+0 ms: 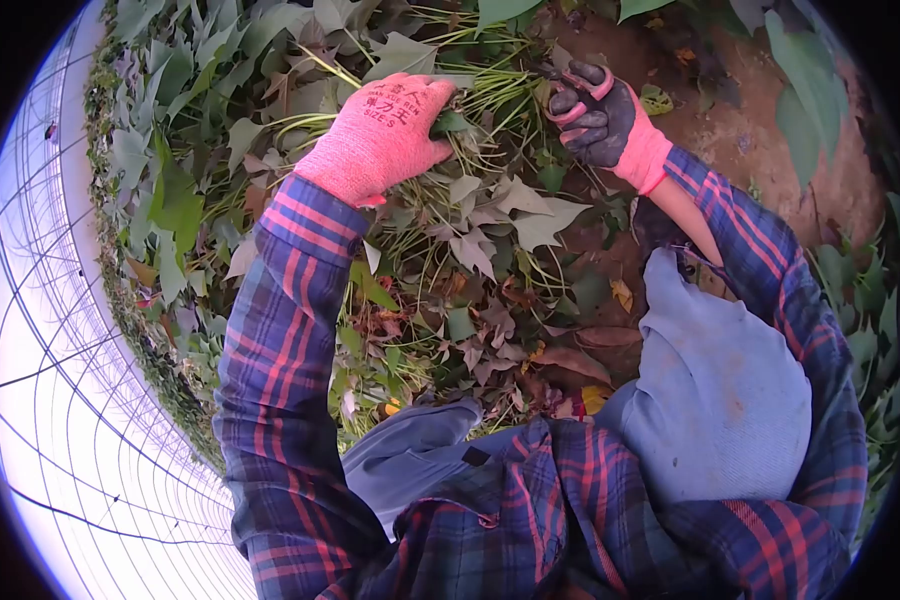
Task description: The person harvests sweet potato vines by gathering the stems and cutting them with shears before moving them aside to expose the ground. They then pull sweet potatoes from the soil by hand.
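Note:
My left hand, in a pink knitted glove with printing on its back, is closed around a bunch of leafy green vine stems. The fingertips on its far side are hidden by the glove and leaves. The cut-looking ends of the stems point right, toward my right hand. That hand, in a pink glove with a dark coated palm, is turned palm up with its fingers curled in. Whatever lies between those fingers, if anything, is too small to make out. Lobed leaves hang below the bunch.
Dense vines spread on the left and under my hands. Bare brown soil lies to the right, with more leaves beyond it. My bent knee in blue trousers is close below my right hand. A hooped greenhouse frame curves along the left.

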Tool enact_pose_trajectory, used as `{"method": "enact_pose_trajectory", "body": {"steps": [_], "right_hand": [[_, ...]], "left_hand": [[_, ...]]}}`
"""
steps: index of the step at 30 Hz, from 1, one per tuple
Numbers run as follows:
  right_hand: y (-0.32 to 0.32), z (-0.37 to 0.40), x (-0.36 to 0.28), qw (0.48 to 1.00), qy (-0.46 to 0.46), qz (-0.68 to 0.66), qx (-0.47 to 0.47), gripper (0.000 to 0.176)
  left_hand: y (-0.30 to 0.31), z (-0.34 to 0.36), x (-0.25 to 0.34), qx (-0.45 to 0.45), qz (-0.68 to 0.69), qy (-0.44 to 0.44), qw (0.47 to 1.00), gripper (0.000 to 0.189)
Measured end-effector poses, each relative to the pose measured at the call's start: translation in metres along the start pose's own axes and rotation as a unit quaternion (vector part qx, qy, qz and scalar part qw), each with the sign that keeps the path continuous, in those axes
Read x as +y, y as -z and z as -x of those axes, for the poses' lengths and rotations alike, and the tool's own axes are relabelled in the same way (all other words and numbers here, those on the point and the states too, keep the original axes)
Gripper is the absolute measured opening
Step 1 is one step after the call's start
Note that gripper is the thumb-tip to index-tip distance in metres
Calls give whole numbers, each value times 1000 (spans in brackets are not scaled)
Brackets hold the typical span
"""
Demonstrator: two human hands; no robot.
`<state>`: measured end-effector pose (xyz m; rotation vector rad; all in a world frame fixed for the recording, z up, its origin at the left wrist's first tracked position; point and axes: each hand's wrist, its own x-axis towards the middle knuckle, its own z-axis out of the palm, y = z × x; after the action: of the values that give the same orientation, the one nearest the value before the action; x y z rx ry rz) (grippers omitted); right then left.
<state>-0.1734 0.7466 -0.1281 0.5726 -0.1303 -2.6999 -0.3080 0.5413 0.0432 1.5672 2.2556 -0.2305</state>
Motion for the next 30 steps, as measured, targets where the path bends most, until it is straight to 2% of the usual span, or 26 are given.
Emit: {"method": "enact_pose_trajectory", "body": {"steps": [6,8,9,11,12,14,18,20,23,26,28,29,30], "right_hand": [[12,-2,-8,997,-33,20,-73,24],[11,-3,-9,996,-39,32,-80,23],[11,-2,-8,996,-41,12,-76,22],[9,-2,-9,996,-43,-5,-73,21],[8,-1,-9,997,-35,1,-62,22],[5,2,-5,998,-25,2,-51,22],[1,2,-6,999,-23,21,-34,24],[3,1,-8,999,-13,27,-15,24],[9,-4,-15,998,-50,37,-16,22],[8,-13,-10,994,-34,99,-20,26],[-1,-7,-2,983,23,184,6,30],[-6,-3,0,982,22,186,5,30],[-10,6,-2,955,39,295,7,26]], "left_hand": [[11,1,26,-104,-52,21,993,48],[3,3,20,-36,-68,-8,997,44],[-2,5,14,-38,-67,-7,997,44],[-4,6,8,50,-51,-42,997,44],[-5,6,7,50,-52,-41,997,44],[-3,6,11,-28,3,12,1000,47],[-7,8,14,-36,9,19,999,48],[-7,9,19,9,-2,-10,1000,48],[-3,7,26,4,11,-9,1000,49],[-10,10,14,21,17,-19,999,50],[-12,17,7,30,29,-24,999,50],[-14,21,2,38,41,-29,998,50],[-16,28,0,27,42,-18,999,52]]}}
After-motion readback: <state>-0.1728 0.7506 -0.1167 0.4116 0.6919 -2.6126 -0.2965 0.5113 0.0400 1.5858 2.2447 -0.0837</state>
